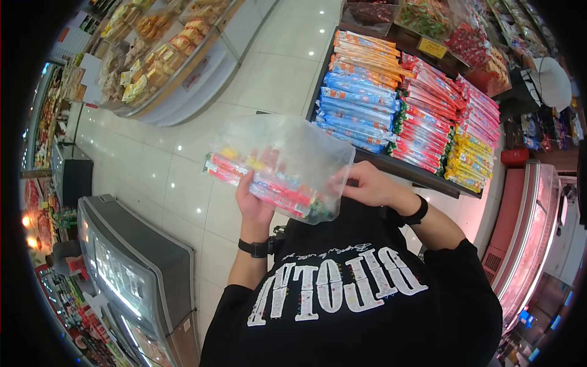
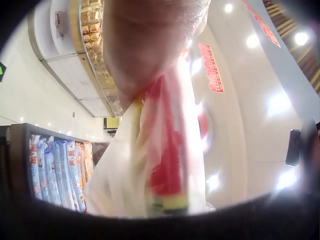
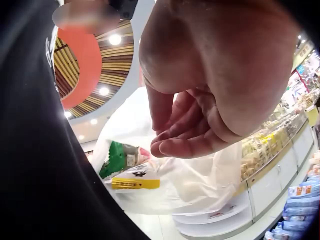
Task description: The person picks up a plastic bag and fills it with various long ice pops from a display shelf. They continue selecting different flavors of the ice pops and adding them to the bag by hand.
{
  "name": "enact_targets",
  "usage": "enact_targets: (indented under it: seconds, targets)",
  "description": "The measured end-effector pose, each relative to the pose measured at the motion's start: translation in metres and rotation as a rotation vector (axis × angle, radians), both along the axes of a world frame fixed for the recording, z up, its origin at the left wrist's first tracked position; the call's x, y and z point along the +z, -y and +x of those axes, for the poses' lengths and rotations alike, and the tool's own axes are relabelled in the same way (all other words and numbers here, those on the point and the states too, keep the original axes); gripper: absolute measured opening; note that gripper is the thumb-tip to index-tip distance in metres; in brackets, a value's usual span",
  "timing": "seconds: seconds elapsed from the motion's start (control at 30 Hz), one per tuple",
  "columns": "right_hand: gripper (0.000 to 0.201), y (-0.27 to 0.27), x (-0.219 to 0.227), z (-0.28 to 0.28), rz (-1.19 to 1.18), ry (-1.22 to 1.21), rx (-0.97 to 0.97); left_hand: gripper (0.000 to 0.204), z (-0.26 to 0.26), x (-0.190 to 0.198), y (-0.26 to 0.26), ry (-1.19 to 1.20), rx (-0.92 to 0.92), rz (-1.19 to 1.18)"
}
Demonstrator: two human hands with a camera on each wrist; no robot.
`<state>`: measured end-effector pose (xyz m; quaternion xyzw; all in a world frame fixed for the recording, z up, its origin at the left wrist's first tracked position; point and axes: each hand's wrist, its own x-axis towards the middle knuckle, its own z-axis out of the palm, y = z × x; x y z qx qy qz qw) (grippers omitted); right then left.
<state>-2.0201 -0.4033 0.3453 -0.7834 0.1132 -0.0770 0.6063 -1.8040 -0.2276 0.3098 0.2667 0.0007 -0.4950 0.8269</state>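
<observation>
A translucent plastic bag (image 1: 306,137) hangs in front of the black shirt, with long red-and-pink packets (image 1: 275,192) and a few yellow pieces showing through it. My left hand (image 1: 254,205) grips the bag and the packets from below, thumb on top. At the bag's right edge, my right hand (image 1: 373,183) pinches the plastic. The left wrist view shows a blurred red packet (image 2: 167,160) below the left hand (image 2: 150,45). In the right wrist view, the right hand (image 3: 205,100) has curled fingertips against the bag (image 3: 190,175); a green packet end (image 3: 116,157) and a yellow label lie inside.
A display bin (image 1: 391,162) at upper right holds rows of blue, orange, red and yellow packets. A curved counter (image 1: 208,79) with packaged food stands upper left, a grey freezer (image 1: 147,244) lower left, a pink-lit case (image 1: 529,226) at right. Tiled floor lies between.
</observation>
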Motion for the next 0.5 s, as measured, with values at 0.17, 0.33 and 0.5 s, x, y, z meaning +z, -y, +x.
enact_targets:
  seconds: [0.17,0.33,0.5]
  targets:
    - [0.025,-0.032,-0.002,0.035,-0.084,-0.086,-0.008,0.063,0.009,0.006,-0.024,0.069,-0.038,-0.032]
    - [0.032,-0.049,-0.023,0.055,-0.021,-0.119,0.154,0.061,0.011,0.011,-0.040,0.105,0.024,0.009]
    - [0.035,-0.049,-0.002,0.062,-0.073,-0.390,0.111,0.061,0.025,-0.010,-0.061,0.081,0.142,0.085]
